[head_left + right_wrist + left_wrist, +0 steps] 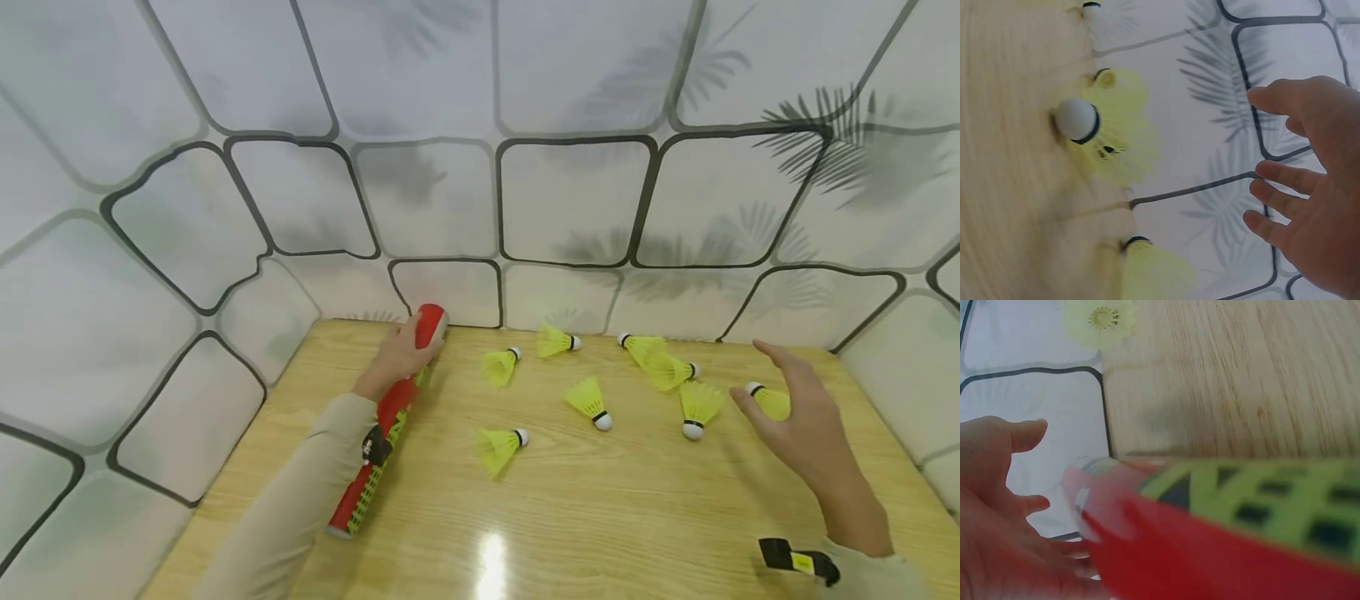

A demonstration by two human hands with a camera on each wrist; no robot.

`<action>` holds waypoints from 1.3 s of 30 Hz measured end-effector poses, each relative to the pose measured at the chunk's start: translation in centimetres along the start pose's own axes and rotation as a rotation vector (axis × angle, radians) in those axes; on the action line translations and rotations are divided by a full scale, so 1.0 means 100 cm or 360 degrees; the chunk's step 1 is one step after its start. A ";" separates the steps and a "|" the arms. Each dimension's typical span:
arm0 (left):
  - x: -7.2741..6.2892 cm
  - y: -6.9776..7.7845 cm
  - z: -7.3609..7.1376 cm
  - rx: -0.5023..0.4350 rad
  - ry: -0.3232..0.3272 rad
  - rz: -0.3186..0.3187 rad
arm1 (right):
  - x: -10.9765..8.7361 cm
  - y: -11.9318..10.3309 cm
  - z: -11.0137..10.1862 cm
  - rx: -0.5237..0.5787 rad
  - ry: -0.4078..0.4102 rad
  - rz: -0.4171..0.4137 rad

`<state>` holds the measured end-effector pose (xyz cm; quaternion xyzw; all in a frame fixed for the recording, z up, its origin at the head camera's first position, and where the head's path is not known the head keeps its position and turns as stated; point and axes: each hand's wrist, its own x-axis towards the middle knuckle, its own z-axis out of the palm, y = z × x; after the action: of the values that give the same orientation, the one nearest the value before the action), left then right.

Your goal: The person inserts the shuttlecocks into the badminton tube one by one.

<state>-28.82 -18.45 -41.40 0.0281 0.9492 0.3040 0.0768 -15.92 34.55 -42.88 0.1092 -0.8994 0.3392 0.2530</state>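
A long red tube (393, 408) with a yellow-green and black patterned strip lies slanted on the left of the wooden table. At its far end is my left hand (397, 357), fingers spread; in the left wrist view the thumb stands apart from the tube (1210, 544) and the lower fingertips are partly hidden behind it. My right hand (806, 421) hovers over the right side of the table, thumb and fingers apart, holding nothing. Close to it are a yellow shuttlecock (768, 402) with a white cork, partly covered by the hand, and another shuttlecock (699, 408) to its left.
Several more yellow shuttlecocks lie scattered, among them one in the middle (590, 402) and one nearer me (501, 450). Two shuttlecocks (663, 367) overlap near the back. A patterned white wall (573, 200) rises behind the table (600, 517) and along both sides.
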 end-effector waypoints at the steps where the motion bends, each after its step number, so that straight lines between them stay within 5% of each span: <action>1: 0.003 0.002 0.002 -0.0006 0.0012 -0.0021 | -0.001 0.002 0.002 0.0013 -0.0005 0.0009; 13: 0.012 -0.005 0.023 0.0150 0.0134 -0.0235 | -0.012 0.019 0.033 0.0102 -0.0208 0.0055; 26: 0.010 -0.020 0.020 0.0332 0.0120 -0.0011 | -0.015 0.023 0.045 0.0026 -0.0236 -0.0004; 33: -0.007 -0.018 0.034 0.0507 0.0227 0.0081 | -0.015 0.027 0.044 -0.0030 -0.0223 -0.0043; 39: -0.019 -0.015 0.038 0.0481 0.0339 0.0157 | -0.015 0.027 0.044 -0.0052 -0.0278 0.0029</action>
<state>-26.36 -17.68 -45.04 0.0534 0.9843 0.1626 -0.0441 -17.30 33.62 -48.02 0.1260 -0.9244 0.3161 0.1723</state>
